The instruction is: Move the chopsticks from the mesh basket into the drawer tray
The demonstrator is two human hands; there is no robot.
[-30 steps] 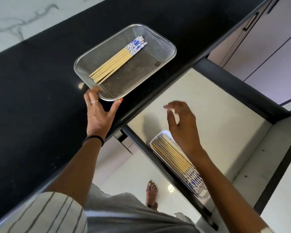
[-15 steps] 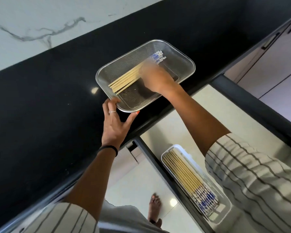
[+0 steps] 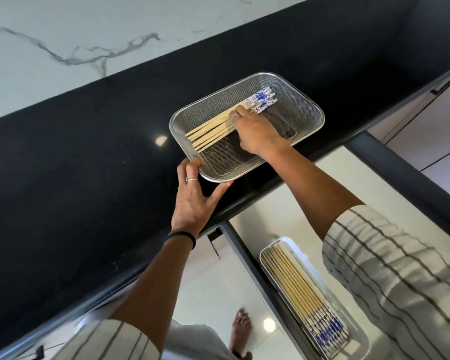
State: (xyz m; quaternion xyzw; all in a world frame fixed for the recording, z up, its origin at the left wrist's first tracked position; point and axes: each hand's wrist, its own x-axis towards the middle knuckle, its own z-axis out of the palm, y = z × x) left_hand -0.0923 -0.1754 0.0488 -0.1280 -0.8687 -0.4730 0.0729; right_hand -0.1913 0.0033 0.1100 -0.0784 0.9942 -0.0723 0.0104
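Several slim bamboo chopsticks (image 3: 213,127), rectangular mesh basket (image 3: 300,110).

Single head-worn view, steeply downward, close over counter (image 3: 76,178) and open drawer (image 3: 374,203).

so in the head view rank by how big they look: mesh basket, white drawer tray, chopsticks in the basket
1. mesh basket
2. white drawer tray, though partly hidden by the sleeve and nearer the camera, so unsure against the basket
3. chopsticks in the basket
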